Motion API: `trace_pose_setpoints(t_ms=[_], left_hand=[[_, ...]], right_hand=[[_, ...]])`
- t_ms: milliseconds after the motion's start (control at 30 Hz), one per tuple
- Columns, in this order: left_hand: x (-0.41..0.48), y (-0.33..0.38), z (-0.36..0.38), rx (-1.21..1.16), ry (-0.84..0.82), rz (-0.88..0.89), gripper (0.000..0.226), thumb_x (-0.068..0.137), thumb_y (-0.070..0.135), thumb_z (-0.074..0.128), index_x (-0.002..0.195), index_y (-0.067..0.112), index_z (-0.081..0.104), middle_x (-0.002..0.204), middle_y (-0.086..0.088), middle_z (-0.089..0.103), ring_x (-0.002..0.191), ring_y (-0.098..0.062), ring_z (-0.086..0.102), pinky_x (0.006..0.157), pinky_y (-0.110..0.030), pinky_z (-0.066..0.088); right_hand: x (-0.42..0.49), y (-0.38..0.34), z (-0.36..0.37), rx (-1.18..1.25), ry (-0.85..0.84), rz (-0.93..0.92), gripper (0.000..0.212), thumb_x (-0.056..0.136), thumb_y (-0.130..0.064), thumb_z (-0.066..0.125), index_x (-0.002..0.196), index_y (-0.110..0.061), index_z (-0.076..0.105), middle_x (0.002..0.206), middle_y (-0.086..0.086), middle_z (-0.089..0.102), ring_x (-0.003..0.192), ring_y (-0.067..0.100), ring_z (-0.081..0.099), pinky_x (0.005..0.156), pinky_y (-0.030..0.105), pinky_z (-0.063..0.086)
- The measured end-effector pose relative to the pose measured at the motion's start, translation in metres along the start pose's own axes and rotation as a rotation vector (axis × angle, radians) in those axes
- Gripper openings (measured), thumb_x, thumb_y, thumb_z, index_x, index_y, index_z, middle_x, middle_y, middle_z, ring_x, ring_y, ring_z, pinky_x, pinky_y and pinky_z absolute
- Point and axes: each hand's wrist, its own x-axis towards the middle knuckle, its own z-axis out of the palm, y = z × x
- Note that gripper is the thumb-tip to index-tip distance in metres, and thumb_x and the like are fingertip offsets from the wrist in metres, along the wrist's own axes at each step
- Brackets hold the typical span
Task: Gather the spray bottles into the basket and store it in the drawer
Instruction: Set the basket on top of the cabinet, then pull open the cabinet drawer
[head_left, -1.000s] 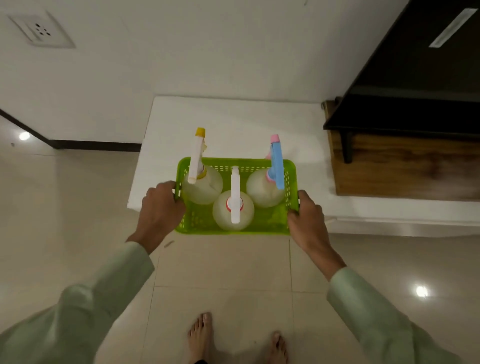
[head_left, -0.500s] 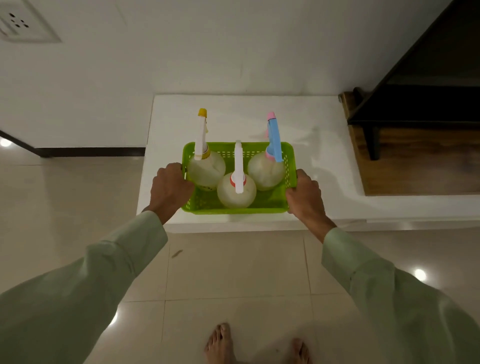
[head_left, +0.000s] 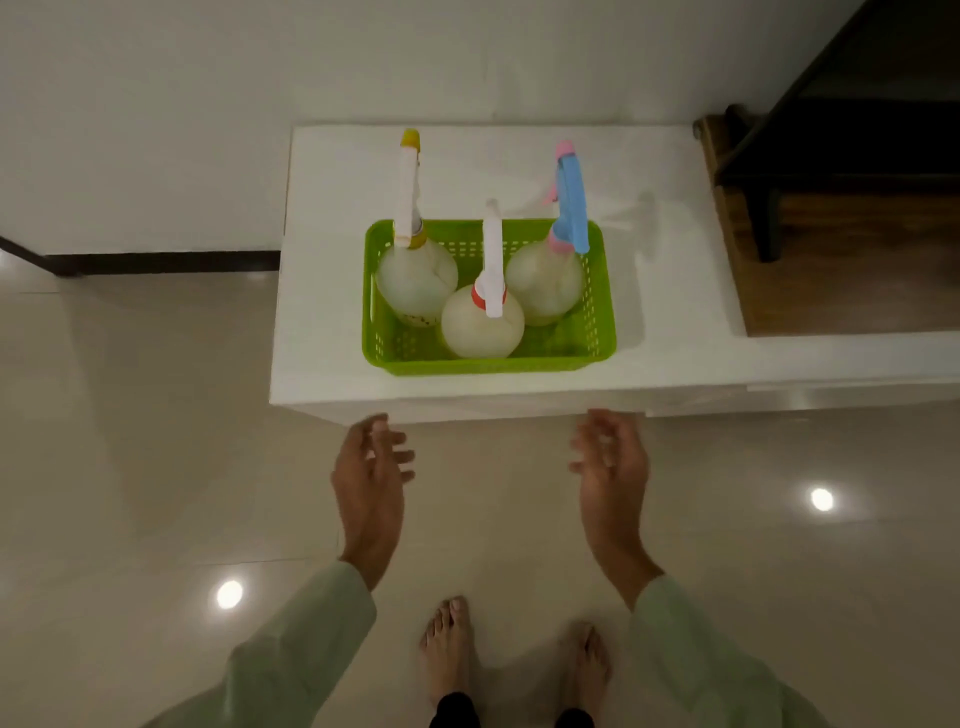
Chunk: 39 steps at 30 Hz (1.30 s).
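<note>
A green perforated basket (head_left: 600, 332) rests on the white low cabinet top (head_left: 332, 332) near its front edge. Three round translucent spray bottles stand upright inside: one with a white and yellow head (head_left: 415, 280) at the left, one with a white head and red collar (head_left: 482, 325) at the front middle, one with a blue and pink head (head_left: 545, 286) at the right. My left hand (head_left: 370, 475) and my right hand (head_left: 612, 462) hover below the cabinet's front edge, apart from the basket, fingers spread and empty.
A white wall rises behind the cabinet. At the right stands a wooden unit (head_left: 852, 270) with a dark shelf (head_left: 841, 156) above it. Glossy floor tiles (head_left: 156, 467) lie below, with my bare feet (head_left: 449, 644) on them.
Both hands carried the basket onto the cabinet top, let go of its ends, and drew back toward me, fingers now spread.
</note>
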Motion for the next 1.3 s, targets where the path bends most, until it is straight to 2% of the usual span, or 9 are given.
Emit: trace_pose_setpoints(t_ms=[333,500,633,900,1000,1067,1133,1233,1300], left_hand=[[0.065,-0.142,0.083,-0.571,-0.115,-0.748,0.056,0.102,0.047,0.035,0.138,0.006,0.046,0.133,-0.016,0.056,0.121,-0.035,0.057,0.106,-0.048,0.044],[0.128,-0.19,0.122,-0.821,-0.03,-0.793,0.062,0.1,0.051,0.026,0.15,0.014,0.031,0.148,-0.015,0.043,0.133,-0.04,0.046,0.113,-0.054,0.034],[0.163,-0.204,0.134,-0.984,-0.05,-0.738,0.06,0.096,0.052,0.03,0.137,0.012,0.047,0.138,-0.016,0.053,0.123,-0.037,0.054,0.111,-0.054,0.038],[0.142,-0.203,0.118,-1.119,-0.05,-0.771,0.061,0.098,0.051,0.026,0.13,0.004,0.049,0.13,-0.018,0.057,0.121,-0.038,0.055,0.109,-0.057,0.039],[0.105,-0.187,0.102,-0.897,-0.07,-0.788,0.041,0.1,0.036,0.033,0.115,0.002,0.051,0.127,-0.019,0.056,0.113,-0.037,0.057,0.106,-0.05,0.044],[0.064,-0.17,0.088,-0.492,-0.058,-0.641,0.027,0.1,0.021,0.042,0.117,0.005,0.055,0.121,-0.014,0.064,0.109,-0.035,0.063,0.101,-0.046,0.05],[0.017,-0.151,0.068,-0.079,-0.004,-0.178,0.019,0.096,0.013,0.052,0.112,0.012,0.062,0.106,-0.001,0.071,0.1,-0.019,0.068,0.088,-0.034,0.056],[-0.032,-0.122,0.042,0.397,-0.027,0.609,0.02,0.093,0.016,0.053,0.111,0.022,0.06,0.109,0.015,0.061,0.103,0.001,0.058,0.089,-0.013,0.045],[-0.04,-0.101,0.037,0.616,-0.04,0.806,0.033,0.092,0.02,0.054,0.125,0.021,0.054,0.127,0.006,0.054,0.121,-0.009,0.049,0.104,-0.021,0.037]], right_hand=[[0.041,0.16,0.08,0.474,-0.188,0.847,0.05,0.105,-0.041,0.04,0.135,-0.004,0.052,0.133,0.02,0.063,0.11,0.034,0.062,0.096,0.047,0.05],[0.096,0.22,0.125,0.861,-0.13,0.945,0.084,0.097,-0.071,0.028,0.154,-0.009,0.031,0.154,0.018,0.04,0.142,0.037,0.04,0.118,0.054,0.031],[0.12,0.241,0.139,1.129,-0.126,0.959,0.091,0.09,-0.079,0.028,0.152,-0.012,0.035,0.154,0.015,0.042,0.144,0.035,0.039,0.118,0.061,0.027],[0.097,0.24,0.122,1.201,-0.14,0.957,0.095,0.088,-0.078,0.04,0.153,-0.01,0.03,0.155,0.019,0.039,0.144,0.038,0.038,0.119,0.062,0.026],[0.066,0.222,0.095,0.932,-0.137,0.938,0.075,0.099,-0.059,0.045,0.15,-0.007,0.032,0.147,0.024,0.045,0.134,0.041,0.048,0.112,0.056,0.039],[0.033,0.199,0.071,0.497,-0.153,0.773,0.039,0.102,-0.034,0.053,0.131,-0.008,0.053,0.128,0.021,0.062,0.112,0.034,0.064,0.095,0.046,0.053],[0.0,0.169,0.044,0.087,-0.183,0.275,0.01,0.098,-0.016,0.059,0.106,-0.014,0.065,0.107,0.01,0.071,0.094,0.023,0.067,0.081,0.035,0.054],[-0.031,0.125,0.009,-0.306,-0.293,-0.613,0.017,0.096,-0.016,0.057,0.109,-0.013,0.067,0.107,0.001,0.067,0.102,0.015,0.061,0.09,0.022,0.047],[-0.029,0.096,0.0,-0.545,-0.298,-0.83,0.029,0.096,-0.018,0.056,0.124,-0.013,0.062,0.122,0.005,0.061,0.118,0.02,0.053,0.103,0.027,0.039]])
